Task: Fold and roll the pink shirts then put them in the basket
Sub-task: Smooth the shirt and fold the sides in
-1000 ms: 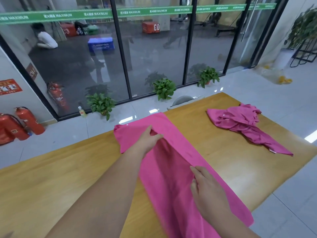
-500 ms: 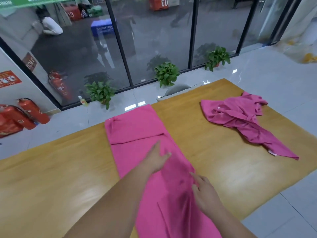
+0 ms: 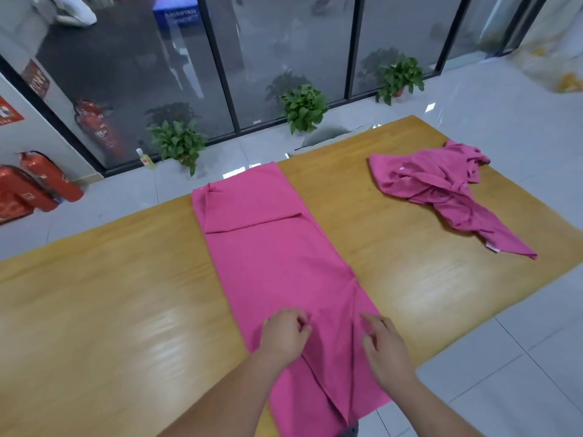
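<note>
Extinguishers stand red on the floor at the far left, against the wall. Right of them a small bottle sits at the foot of the glass wall. Along that glass you have the left plant just beside the bottle, the middle plant and the right plant.

The table runs across in front of you, wooden and glossy. The shirt lies flat on its middle, folded into a long strip that reaches from the far edge to the near one, with its near end hanging over the edge toward you. A folded-over flap makes a band across its far end.

Your left hand rests on the near part of the strip, toward its left edge. Its fingers curl in on the cloth, with a small crease at their tips. You cannot tell whether they pinch it.

Your right hand rests near it, at the strip's right edge, thumb out and fingers bent down onto the cloth. Whether it grips is also unclear. A long crease runs between the two hands.

The second shirt lies crumpled on the right part of the table, well apart from the strip, with one tail trailing toward the near right edge. Grey floor shows to the right of the table.
</note>
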Motion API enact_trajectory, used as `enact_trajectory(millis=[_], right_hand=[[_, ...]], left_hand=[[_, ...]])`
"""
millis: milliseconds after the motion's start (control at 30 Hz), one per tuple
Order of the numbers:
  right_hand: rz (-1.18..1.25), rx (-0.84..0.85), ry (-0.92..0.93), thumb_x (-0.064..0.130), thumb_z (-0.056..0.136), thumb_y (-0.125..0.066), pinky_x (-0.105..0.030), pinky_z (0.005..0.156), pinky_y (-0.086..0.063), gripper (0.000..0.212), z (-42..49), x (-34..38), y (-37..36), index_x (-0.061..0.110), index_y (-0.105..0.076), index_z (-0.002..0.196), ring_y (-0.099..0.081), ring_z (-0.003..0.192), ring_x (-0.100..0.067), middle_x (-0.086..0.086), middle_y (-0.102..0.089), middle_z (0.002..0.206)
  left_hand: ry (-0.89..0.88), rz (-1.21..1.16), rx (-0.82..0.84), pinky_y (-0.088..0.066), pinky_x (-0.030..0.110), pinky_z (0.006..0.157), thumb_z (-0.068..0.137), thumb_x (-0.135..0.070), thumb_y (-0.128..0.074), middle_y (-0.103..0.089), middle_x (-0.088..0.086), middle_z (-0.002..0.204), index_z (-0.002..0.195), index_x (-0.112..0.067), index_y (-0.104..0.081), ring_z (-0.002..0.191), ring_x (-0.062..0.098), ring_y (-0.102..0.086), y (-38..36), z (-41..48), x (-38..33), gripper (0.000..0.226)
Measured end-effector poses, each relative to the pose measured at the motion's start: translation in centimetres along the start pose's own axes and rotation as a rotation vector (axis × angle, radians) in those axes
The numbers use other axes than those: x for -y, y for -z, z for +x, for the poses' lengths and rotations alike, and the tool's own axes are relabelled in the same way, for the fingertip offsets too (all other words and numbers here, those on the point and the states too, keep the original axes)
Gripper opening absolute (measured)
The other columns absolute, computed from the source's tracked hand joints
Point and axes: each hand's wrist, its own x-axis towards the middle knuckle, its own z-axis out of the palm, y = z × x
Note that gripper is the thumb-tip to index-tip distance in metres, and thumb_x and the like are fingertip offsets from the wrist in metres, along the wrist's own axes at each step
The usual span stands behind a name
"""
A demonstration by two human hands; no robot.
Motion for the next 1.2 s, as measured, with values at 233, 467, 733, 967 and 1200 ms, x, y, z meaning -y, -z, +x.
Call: enact_trajectory(millis=[233,467,733,967,1200], right_hand=[[0.641,-0.054,-0.417,0.079,0.098,-0.043,-0.052,0.107,-0.053,0.054,-3.6,0.6,1.4,0.039,-0.073,0.118,-0.071,0.108,-0.016,0.003,-0.077,0.111],[0.464,-0.164,-0.402,0.043,0.107,-0.052,-0.058,0.086,-0.061,0.031,-5.0,-0.1,2.7,0.021,-0.074,0.11,-0.069,0.091,-0.028,-0.005,-0.073,0.1],[1.055,0.086,-0.273,0.028,0.11,-0.054,-0.051,0.088,-0.063,0.026,-5.6,3.7,4.6,0.014,-0.071,0.125,-0.076,0.102,-0.033,-0.014,-0.078,0.111],[0.584,0.16,-0.357,0.019,0.111,-0.051,-0.041,0.065,-0.065,0.028,-4.7,-7.5,5.1,0.004,-0.064,0.13,-0.078,0.082,-0.035,-0.019,-0.071,0.11],[0.634,0.201,-0.089,0.026,0.109,-0.056,-0.038,0.071,-0.065,0.018,-5.3,-6.9,7.7,0.021,-0.071,0.119,-0.079,0.083,-0.028,-0.001,-0.077,0.104]], left_hand=[[-0.124,-0.834,0.409,-0.055,0.031,0.085,0.103,-0.031,-0.068,-0.076,-0.011,0.098,0.11,-0.013,-0.071,0.093,0.008,-0.07,0.6,-4.8,-3.7,0.02],[-0.346,0.181,0.113,-0.042,0.042,0.106,0.091,-0.072,-0.049,-0.05,-0.006,0.133,0.142,-0.034,-0.047,0.123,0.018,-0.046,-3.3,-12.5,2.1,0.064],[-0.151,0.332,-0.061,-0.033,0.045,0.115,0.083,-0.084,-0.04,-0.033,-0.002,0.153,0.167,-0.024,-0.005,0.138,0.024,-0.037,-7.1,-16.2,0.5,0.109],[0.119,0.166,-0.289,-0.053,0.033,0.096,0.077,-0.019,-0.076,-0.058,-0.01,0.132,0.147,-0.028,-0.047,0.116,0.016,-0.057,-10.1,-20.0,0.9,0.077],[0.318,0.156,-0.5,-0.051,0.034,0.077,0.08,-0.02,-0.079,-0.055,-0.005,0.113,0.126,-0.021,-0.06,0.095,0.017,-0.056,-10.7,-23.1,0.3,0.05]])
